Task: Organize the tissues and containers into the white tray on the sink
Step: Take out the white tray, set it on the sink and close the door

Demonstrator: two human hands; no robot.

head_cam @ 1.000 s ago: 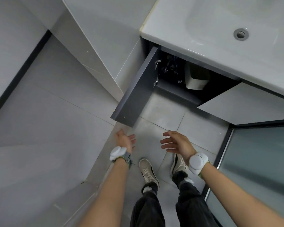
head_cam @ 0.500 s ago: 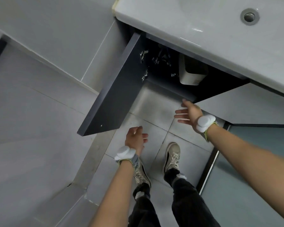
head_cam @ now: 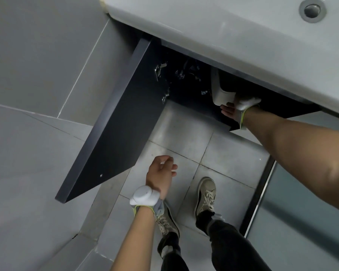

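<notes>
A white container [head_cam: 220, 89] stands inside the dark open cabinet under the white sink [head_cam: 233, 26]; its upper part is hidden by the sink's edge. My right hand [head_cam: 229, 111] reaches into the cabinet and touches the container's near bottom corner, fingers beneath it. The wrist device covers most of the hand, so the grip is unclear. My left hand [head_cam: 160, 173] hangs over the floor tiles, fingers loosely curled and apart, holding nothing. No tissues or white tray are in view.
The dark cabinet door [head_cam: 121, 122] swings out wide to the left, close to my left hand. Pipes and fittings [head_cam: 186, 72] sit in the cabinet's back. A glass panel with a dark frame [head_cam: 297, 212] stands to the right. My shoes [head_cam: 205, 194] are on the grey tiles.
My right hand has gone forward from the cabinet's edge into the cabinet and reached the white container. My view has moved closer and lower. The left hand stays low, barely moved.
</notes>
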